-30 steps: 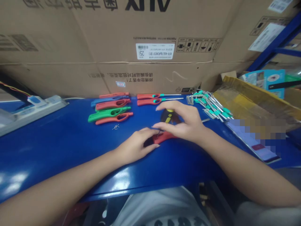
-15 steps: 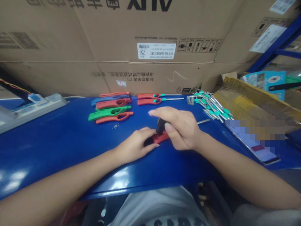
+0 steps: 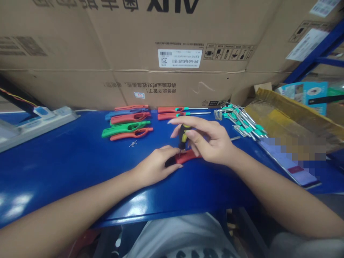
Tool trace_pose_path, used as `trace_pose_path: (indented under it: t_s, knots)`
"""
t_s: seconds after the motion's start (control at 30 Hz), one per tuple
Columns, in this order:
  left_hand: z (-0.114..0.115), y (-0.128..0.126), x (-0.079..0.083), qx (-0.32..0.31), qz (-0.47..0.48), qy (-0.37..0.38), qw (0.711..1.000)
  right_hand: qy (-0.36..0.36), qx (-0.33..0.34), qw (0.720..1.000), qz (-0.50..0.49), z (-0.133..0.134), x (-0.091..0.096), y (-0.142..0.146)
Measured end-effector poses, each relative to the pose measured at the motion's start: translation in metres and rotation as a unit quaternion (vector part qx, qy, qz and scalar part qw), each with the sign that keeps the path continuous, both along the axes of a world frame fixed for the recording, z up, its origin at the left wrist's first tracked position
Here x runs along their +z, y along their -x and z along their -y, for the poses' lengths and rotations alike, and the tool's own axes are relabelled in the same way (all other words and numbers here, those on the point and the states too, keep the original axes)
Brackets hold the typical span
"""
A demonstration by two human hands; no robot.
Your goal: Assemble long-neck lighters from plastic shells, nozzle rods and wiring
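Note:
On the blue table, my left hand (image 3: 158,164) pinches the near end of a red gas lighter (image 3: 188,156) between thumb and fingers. A short black-and-yellow screwdriver (image 3: 183,135) stands nearly upright, its tip down on that lighter. My right hand (image 3: 211,139) is closed round the screwdriver's handle with thumb and fingers. Part of the lighter lies hidden under my right hand, and its metal tube (image 3: 235,138) shows beyond. Several small screws (image 3: 133,143) lie loose to the left of the hands.
Coloured lighter shells (image 3: 126,128) are lined up at the back, beside two red lighters with metal tubes (image 3: 172,116). A pile of tubes with green parts (image 3: 248,123) lies right, near a phone (image 3: 290,163). A power strip (image 3: 51,122) sits left; a large carton (image 3: 129,53) stands behind.
My right hand has risen a little and its fingers have loosened, so more of the screwdriver's handle shows. My left hand and the red lighter stay in place.

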State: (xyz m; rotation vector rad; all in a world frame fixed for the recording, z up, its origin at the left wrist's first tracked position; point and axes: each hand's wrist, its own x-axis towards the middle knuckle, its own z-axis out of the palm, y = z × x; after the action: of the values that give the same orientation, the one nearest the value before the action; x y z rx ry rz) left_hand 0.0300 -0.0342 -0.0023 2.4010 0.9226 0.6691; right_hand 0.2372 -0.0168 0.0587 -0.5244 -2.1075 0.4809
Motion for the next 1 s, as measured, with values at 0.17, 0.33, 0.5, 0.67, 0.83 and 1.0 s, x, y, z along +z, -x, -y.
trace_pose_path:
  t_s: [0.17, 0.33, 0.5, 0.67, 0.83, 1.0]
  knots:
    - [-0.0007, -0.0001, -0.0017, -0.003, 0.000, -0.003, 1.000, -0.179, -0.080, 0.980, 0.015, -0.0035, 0.0003, -0.0022]
    - [-0.0010, 0.0001, -0.0014, 0.000, 0.000, -0.008, 1.000, -0.131, -0.037, 0.991, 0.008, -0.0019, -0.0003, -0.0017]
    - [-0.0004, -0.0008, -0.0014, 0.007, -0.002, -0.006, 1.000, 0.027, 0.055, 0.998, -0.013, -0.0001, 0.0015, 0.0011]
    - [0.0011, -0.0021, -0.0057, 0.009, 0.003, -0.016, 1.000, -0.049, 0.021, 0.999, 0.003, 0.0013, 0.0018, 0.0031]
    - [0.0024, -0.0032, -0.0049, 0.010, 0.008, -0.014, 1.000, -0.108, -0.009, 0.994, 0.013, 0.0023, -0.0004, 0.0048]
    - [0.0028, -0.0032, -0.0041, 0.020, 0.003, -0.013, 1.000, -0.138, -0.052, 0.989, 0.022, 0.0024, -0.0040, 0.0052]
